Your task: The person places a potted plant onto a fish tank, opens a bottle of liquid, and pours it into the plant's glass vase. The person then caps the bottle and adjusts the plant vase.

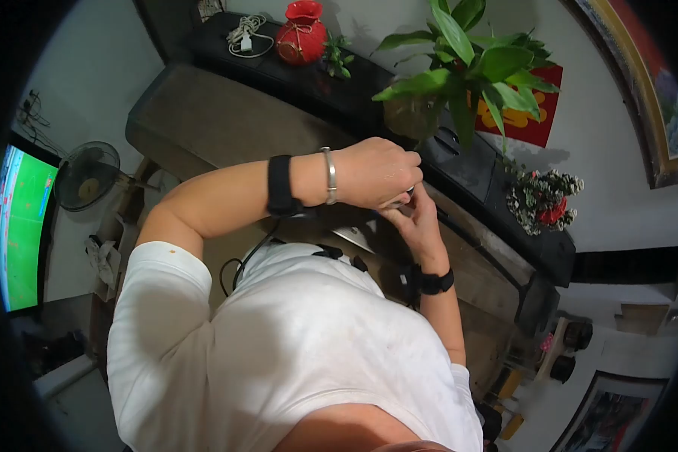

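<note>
My left hand [377, 173], with a silver bangle [330, 175] and a black wristband [279, 186] behind it, is closed with its fingers curled inward. My right hand [420, 226] comes up from below to meet it, thumb and fingers bent together and also closed. The two hands touch at the fingertips, and a small dark, shiny bit shows between them; what it is I cannot make out. Another black band [434, 282] circles my right wrist. Just beyond the hands stands a leafy green plant [497, 64] in a see-through vase [412, 113].
A long dark cabinet [339, 90] runs behind the hands. On it are a red vase [301, 34], a coiled white cable [247, 36] and a potted red-flowered plant [542, 200]. At left are a fan [88, 177] and a lit television [26, 226].
</note>
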Motion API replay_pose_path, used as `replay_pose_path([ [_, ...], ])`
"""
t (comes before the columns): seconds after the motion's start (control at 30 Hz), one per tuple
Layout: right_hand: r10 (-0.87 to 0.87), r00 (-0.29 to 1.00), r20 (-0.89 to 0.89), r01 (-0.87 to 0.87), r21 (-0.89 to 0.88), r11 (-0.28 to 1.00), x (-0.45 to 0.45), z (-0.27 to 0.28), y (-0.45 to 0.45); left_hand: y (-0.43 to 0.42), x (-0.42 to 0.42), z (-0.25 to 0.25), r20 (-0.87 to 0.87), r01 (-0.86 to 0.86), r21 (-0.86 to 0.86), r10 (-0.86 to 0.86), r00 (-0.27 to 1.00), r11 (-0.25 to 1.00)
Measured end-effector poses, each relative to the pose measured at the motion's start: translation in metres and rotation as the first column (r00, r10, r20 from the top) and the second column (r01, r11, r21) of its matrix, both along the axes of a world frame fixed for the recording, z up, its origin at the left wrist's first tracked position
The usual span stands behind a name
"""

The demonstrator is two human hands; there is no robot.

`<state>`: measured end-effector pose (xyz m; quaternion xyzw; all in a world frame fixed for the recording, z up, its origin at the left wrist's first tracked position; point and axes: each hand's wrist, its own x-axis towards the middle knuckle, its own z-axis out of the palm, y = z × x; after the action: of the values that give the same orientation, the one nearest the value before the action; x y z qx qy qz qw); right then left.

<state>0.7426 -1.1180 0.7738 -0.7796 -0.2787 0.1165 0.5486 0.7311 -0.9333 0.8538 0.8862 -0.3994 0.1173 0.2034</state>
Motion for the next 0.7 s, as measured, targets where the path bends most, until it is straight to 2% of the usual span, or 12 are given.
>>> replay_pose_path([
  [0.1, -0.086, 0.972, 0.217, 0.088, 0.003, 0.996, -0.007, 0.005, -0.003, 0.036, -0.009, 0.041, 0.087, -0.082, -0.118, 0.092, 0.992, 0.990],
  [0.13, -0.134, 0.984, 0.114, 0.132, 0.021, 0.991, -0.013, 0.013, -0.006, 0.052, -0.010, 0.060, 0.112, -0.113, -0.157, 0.131, 0.985, 0.981],
  [0.23, -0.082, 0.996, 0.030, 0.083, -0.033, 0.996, -0.013, 0.008, -0.029, 0.100, -0.003, 0.110, 0.109, -0.222, -0.293, 0.264, 0.958, 0.930],
  [0.3, -0.102, 0.995, 0.009, 0.102, 0.003, 0.995, -0.017, 0.006, -0.032, 0.124, 0.010, 0.134, 0.054, -0.345, -0.365, 0.390, 0.919, 0.864],
  [0.33, -0.098, 0.995, -0.033, 0.098, 0.001, 0.995, -0.017, 0.006, -0.033, 0.129, 0.025, 0.148, 0.274, -0.302, -0.323, 0.394, 0.877, 0.897],
  [0.37, -0.095, 0.993, -0.075, 0.095, -0.002, 0.995, -0.017, 0.007, -0.034, 0.126, 0.030, 0.162, 0.195, -0.467, -0.265, 0.521, 0.831, 0.844],
  [0.4, -0.111, 0.990, -0.086, 0.112, 0.008, 0.994, -0.017, 0.007, -0.032, 0.131, 0.047, 0.162, 0.177, -0.512, -0.261, 0.562, 0.808, 0.819],
  [0.47, -0.117, 0.989, -0.092, 0.118, 0.001, 0.993, -0.016, 0.009, -0.028, 0.140, 0.091, 0.153, 0.096, -0.531, -0.170, 0.550, 0.830, 0.830],
  [0.53, -0.130, 0.985, -0.110, 0.131, 0.001, 0.991, -0.014, 0.007, -0.027, 0.141, 0.132, 0.134, 0.159, -0.555, 0.002, 0.547, 0.822, 0.832],
  [0.57, -0.127, 0.987, -0.100, 0.128, -0.001, 0.992, -0.014, 0.009, -0.026, 0.142, 0.156, 0.122, 0.103, -0.551, 0.089, 0.542, 0.834, 0.830],
  [0.6, -0.139, 0.985, -0.106, 0.140, -0.004, 0.990, -0.015, 0.011, -0.027, 0.143, 0.185, 0.104, 0.248, -0.592, 0.165, 0.548, 0.799, 0.789],
  [0.7, -0.173, 0.979, -0.109, 0.171, -0.027, 0.985, -0.018, 0.020, -0.027, 0.128, 0.216, 0.079, 0.147, -0.586, 0.227, 0.567, 0.810, 0.778],
])
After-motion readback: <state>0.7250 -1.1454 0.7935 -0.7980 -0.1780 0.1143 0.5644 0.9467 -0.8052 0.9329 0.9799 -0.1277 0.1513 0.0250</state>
